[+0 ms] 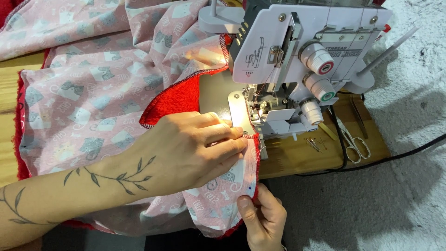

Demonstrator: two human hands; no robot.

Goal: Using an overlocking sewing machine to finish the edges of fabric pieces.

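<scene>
A pink printed fabric (93,88) backed with red fleece (174,100) lies spread over the wooden table, its edge leading to the presser foot (258,109) of a white overlock sewing machine (302,56). My left hand (195,144) lies flat on the fabric just in front of the foot, fingers pressing the edge down. My right hand (262,218) pinches the fabric's red-trimmed lower edge between thumb and fingers below the table's front.
Small silver scissors (353,142) and several pins (316,144) lie on the wooden table (302,158) right of the machine. A black cable (409,151) runs off to the right over a grey textured floor (399,200).
</scene>
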